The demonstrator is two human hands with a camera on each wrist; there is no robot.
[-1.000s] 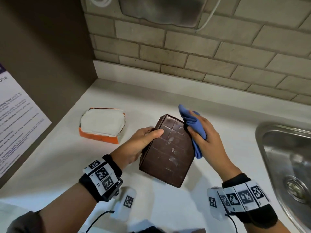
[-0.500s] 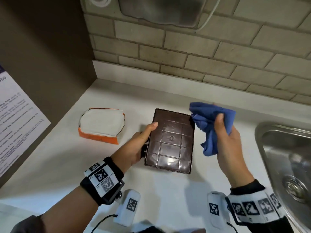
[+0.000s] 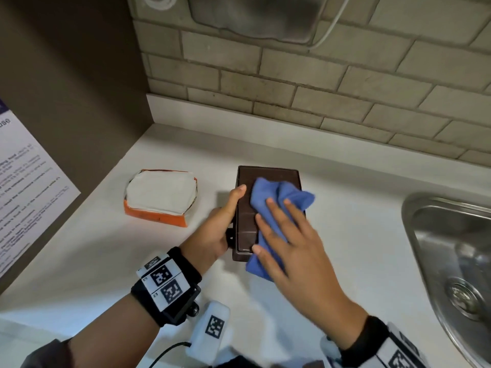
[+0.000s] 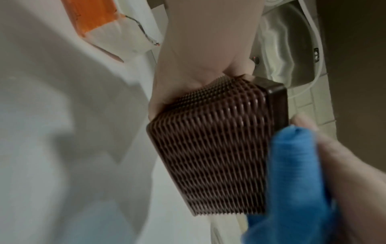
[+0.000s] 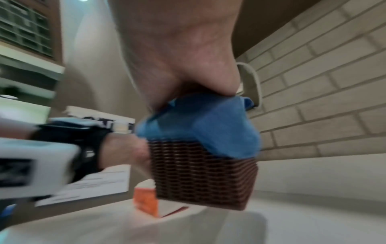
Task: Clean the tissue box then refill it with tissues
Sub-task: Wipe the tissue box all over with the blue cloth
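Observation:
A dark brown tissue box (image 3: 247,221) with woven-pattern sides (image 4: 211,145) (image 5: 202,175) sits on the white counter (image 3: 358,235), its smooth flat face up. My left hand (image 3: 220,227) grips its left side, thumb on the top edge. My right hand (image 3: 289,237) lies flat with straight fingers on a blue cloth (image 3: 276,200) (image 5: 200,122) (image 4: 292,181), pressing it onto the box's top face. An orange pack of white tissues (image 3: 162,195) (image 5: 146,199) (image 4: 117,31), torn open on top, lies to the left of the box.
A steel sink (image 3: 451,261) is set in the counter at the right. A brick-tile wall (image 3: 318,88) runs along the back, with a metal dispenser (image 3: 255,14) and a white cable (image 3: 334,19) above. A brown side wall with a printed notice (image 3: 24,187) stands on the left.
The box went from tilted on its edge to lying flat. My right hand lifted the cloth off the box's right side, then came down flat on the top face.

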